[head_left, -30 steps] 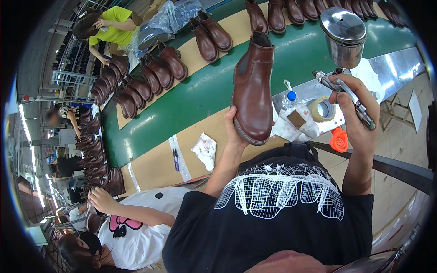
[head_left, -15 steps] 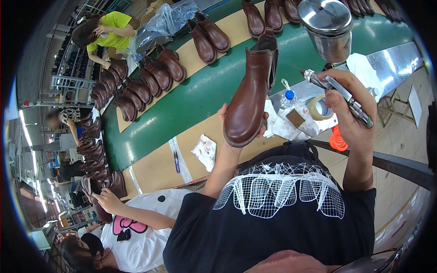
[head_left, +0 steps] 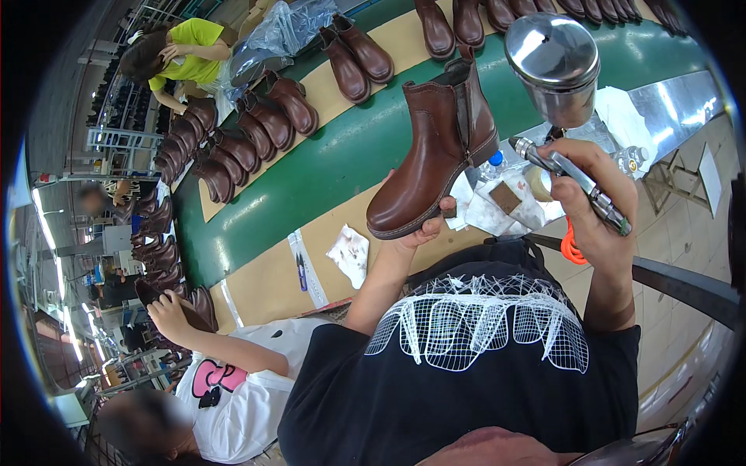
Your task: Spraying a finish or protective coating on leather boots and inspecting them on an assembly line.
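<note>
My left hand (head_left: pixel 420 231) under brown ankle boot (head_left: pixel 435 155), fingers curled up around sole edge, thumb pressing heel side; boot raised above tan worktop (head_left: pixel 264 272), toe pointing down-left. My right hand (head_left: pixel 598 198) wrapped tight around spray gun (head_left: pixel 571 175), fingers closed on grip, steel cup (head_left: pixel 553 66) standing on top, nozzle just beside boot heel. Green conveyor belt (head_left: pixel 311 167) behind, rows of brown boots (head_left: pixel 256 132) on it. Stained white rag (head_left: pixel 350 252) on worktop. Person in white shirt (head_left: pixel 233 380) at my left, holding another boot.
</note>
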A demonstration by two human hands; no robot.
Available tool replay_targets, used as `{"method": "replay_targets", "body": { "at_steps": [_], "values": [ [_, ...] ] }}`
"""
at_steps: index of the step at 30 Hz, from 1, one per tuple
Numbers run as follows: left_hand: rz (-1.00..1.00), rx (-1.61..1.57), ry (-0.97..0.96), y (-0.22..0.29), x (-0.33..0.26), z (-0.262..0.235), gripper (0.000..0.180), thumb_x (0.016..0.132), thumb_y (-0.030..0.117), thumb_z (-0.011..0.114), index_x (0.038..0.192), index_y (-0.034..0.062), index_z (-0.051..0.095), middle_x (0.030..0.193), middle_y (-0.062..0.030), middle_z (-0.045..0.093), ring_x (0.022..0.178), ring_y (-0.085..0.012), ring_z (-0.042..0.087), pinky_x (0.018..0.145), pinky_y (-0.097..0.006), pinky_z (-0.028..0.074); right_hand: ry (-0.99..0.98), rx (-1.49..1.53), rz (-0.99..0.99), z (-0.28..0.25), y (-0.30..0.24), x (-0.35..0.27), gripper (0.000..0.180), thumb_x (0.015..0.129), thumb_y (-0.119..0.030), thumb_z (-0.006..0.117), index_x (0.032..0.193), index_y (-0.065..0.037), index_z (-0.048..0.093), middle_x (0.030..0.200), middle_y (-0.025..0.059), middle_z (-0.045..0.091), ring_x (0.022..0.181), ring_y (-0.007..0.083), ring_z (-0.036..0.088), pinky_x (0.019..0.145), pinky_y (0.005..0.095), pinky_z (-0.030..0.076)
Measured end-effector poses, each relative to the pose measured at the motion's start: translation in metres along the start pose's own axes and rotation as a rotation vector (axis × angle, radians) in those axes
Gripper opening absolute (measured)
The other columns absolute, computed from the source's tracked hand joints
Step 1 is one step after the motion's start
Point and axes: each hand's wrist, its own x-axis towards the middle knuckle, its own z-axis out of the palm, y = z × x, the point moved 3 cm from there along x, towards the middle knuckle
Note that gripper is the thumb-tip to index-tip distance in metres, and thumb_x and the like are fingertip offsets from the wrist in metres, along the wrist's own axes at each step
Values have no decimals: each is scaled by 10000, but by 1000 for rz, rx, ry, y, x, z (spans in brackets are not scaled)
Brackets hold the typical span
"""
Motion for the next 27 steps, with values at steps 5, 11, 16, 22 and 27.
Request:
{"method": "replay_targets", "body": {
  "at_steps": [5, 11, 16, 22, 27],
  "values": [
    [11, -6, -8, -1, 4, 4, 775, 940, 654, 441, 1528, 180, 266, 1207, -311, 445, 761, -416, 663, 521, -339, 473, -46, -48, 64, 1, 0, -10, 246, 885, -160, 721, 1068, 0, 685, 969, 107, 716, 856, 177, 635, 791, 297, 452],
    [-32, -32, -25, 0, 0, -1, 757, 949, 645, 439, 1532, 197, 263, 1210, -302, 445, 754, -402, 664, 514, -334, 468, -22, 50, 104, -6, 1, -12, 264, 899, -165, 706, 1093, 13, 679, 996, 103, 711, 892, 170, 638, 823, 288, 460],
    [-34, -39, -73, -5, 5, -4, 741, 960, 632, 430, 1537, 202, 255, 1230, -312, 434, 781, -414, 654, 539, -340, 489, 19, 91, 75, -15, 3, -11, 239, 930, -96, 647, 1119, 49, 658, 1049, 95, 688, 953, 132, 634, 855, 264, 479],
    [102, 116, 31, -1, 4, 13, 744, 945, 576, 498, 1518, 145, 302, 1268, -385, 443, 847, -519, 638, 609, -466, 588, 200, 109, 262, -18, 96, -30, 228, 933, -40, 649, 1149, 29, 665, 1045, 78, 698, 934, 103, 617, 830, 248, 474],
    [227, 375, 148, -1, 0, 19, 857, 872, 561, 629, 1480, 52, 304, 1264, -331, 442, 814, -464, 635, 531, -406, 571, 287, -48, 395, -17, 195, -93, 280, 977, -83, 599, 1232, 23, 642, 1061, 70, 693, 978, 107, 632, 866, 255, 480]
  ]
}}
